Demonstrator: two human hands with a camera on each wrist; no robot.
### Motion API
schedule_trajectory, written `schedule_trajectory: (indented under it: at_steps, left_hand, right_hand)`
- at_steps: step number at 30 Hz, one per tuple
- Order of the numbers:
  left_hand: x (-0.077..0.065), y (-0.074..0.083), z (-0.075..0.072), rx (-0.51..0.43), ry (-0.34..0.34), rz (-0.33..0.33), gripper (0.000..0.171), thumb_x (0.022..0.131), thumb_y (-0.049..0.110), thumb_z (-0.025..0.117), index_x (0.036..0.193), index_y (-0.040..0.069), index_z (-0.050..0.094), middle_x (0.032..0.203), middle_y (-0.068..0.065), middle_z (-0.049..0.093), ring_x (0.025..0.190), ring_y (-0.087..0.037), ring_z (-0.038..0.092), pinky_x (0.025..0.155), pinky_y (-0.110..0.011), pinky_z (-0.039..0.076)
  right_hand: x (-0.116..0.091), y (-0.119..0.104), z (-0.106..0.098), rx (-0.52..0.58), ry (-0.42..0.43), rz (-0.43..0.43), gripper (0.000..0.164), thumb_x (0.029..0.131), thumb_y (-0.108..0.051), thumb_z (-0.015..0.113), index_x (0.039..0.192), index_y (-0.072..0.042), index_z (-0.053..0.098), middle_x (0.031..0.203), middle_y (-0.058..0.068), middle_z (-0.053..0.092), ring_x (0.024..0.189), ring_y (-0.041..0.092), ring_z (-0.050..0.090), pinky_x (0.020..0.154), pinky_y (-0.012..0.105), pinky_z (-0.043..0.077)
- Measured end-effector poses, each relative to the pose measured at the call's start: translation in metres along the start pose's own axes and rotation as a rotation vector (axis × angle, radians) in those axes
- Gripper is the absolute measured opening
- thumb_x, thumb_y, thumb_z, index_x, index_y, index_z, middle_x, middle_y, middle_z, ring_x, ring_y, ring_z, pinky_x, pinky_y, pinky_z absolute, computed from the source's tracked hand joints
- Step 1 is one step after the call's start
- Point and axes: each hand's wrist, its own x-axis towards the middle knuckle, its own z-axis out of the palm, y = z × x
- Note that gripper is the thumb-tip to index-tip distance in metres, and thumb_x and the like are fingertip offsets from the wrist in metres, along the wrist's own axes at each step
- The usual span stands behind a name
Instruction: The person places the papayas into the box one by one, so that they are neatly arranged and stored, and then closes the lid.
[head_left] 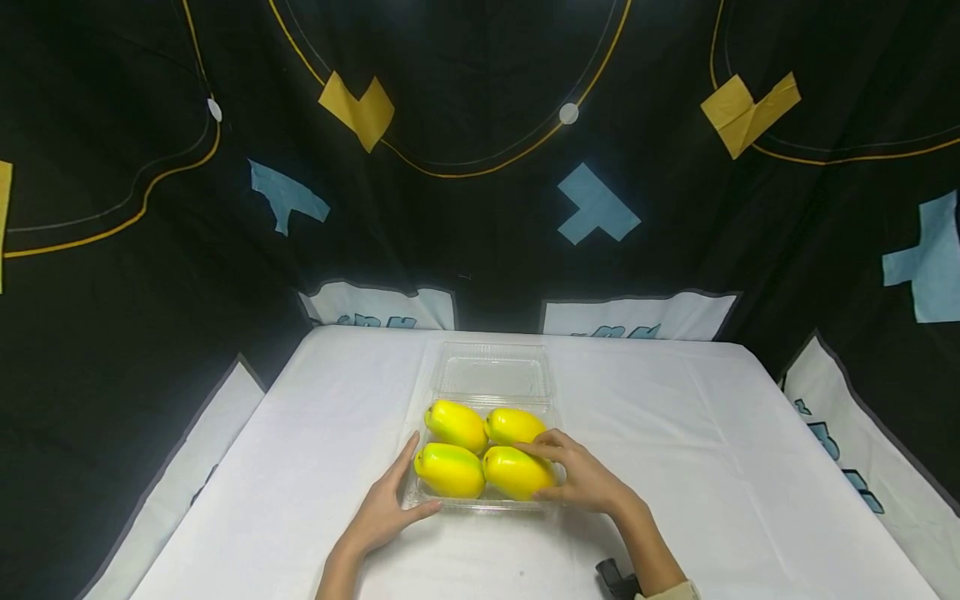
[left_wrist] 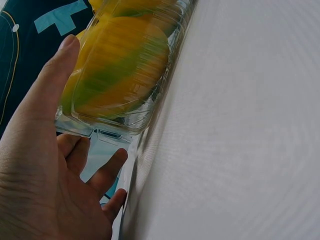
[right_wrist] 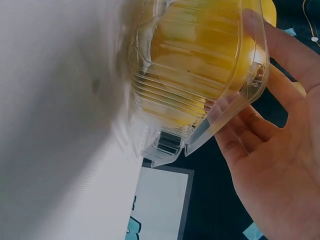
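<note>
Mid-worktop, on the white cloth-covered worktop (head_left: 660, 433): clear ribbed plastic clamshell box (head_left: 487, 505), clear lid (head_left: 492, 379) folded back flat behind it. Lid outline faint against the cloth.

Inside the box, two by two: glossy yellow oval fruit with green tints, front-left (head_left: 450, 472), back-left (head_left: 457, 425), back-right (head_left: 512, 425), front-right (head_left: 513, 473). Undersides not visible from head view; back-right one partly covered by fingers.

Right hand (head_left: 588, 479): grip bent round the right end of the front-right fruit, index over the top, thumb at the near side. Right wrist view shows one fingertip behind the box wall; ribs and glare blur the contact.

Left hand (head_left: 381, 512): grip loose, fingers spread, beside the box's left front corner. Can't tell if it touches the wall.

Black object (head_left: 618, 581) near the right wrist, cut off by the bottom edge, can't identify. Both forearms cropped too.
</note>
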Motion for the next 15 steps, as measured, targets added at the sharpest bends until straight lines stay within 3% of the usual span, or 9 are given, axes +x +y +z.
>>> schedule_trajectory:
  at_steps: [6, 15]
  left_hand:
    - [-0.0005, -0.0005, -0.0006, -0.005, -0.011, -0.016, 0.098, 0.073, 0.045, 0.075, 0.148, 0.034, 0.013, 0.152, 0.005, 0.015, 0.137, -0.029, 0.019, 0.105, -0.061, 0.019]
    - [0.0000, 0.0013, -0.0019, -0.004, -0.014, -0.016, 0.099, 0.072, 0.046, 0.075, 0.148, 0.032, 0.014, 0.153, 0.003, 0.015, 0.137, -0.029, 0.019, 0.105, -0.060, 0.020]
  right_hand:
    - [0.0024, -0.0008, -0.0021, -0.005, -0.021, 0.003, 0.066, 0.071, -0.025, 0.079, 0.132, -0.018, 0.054, 0.116, -0.002, 0.051, 0.109, 0.020, 0.049, 0.095, 0.044, 0.043]
    - [0.0041, -0.0019, -0.0041, 0.021, -0.052, 0.046, 0.066, 0.071, -0.022, 0.080, 0.131, -0.020, 0.054, 0.110, -0.002, 0.053, 0.105, 0.019, 0.051, 0.094, 0.045, 0.043]
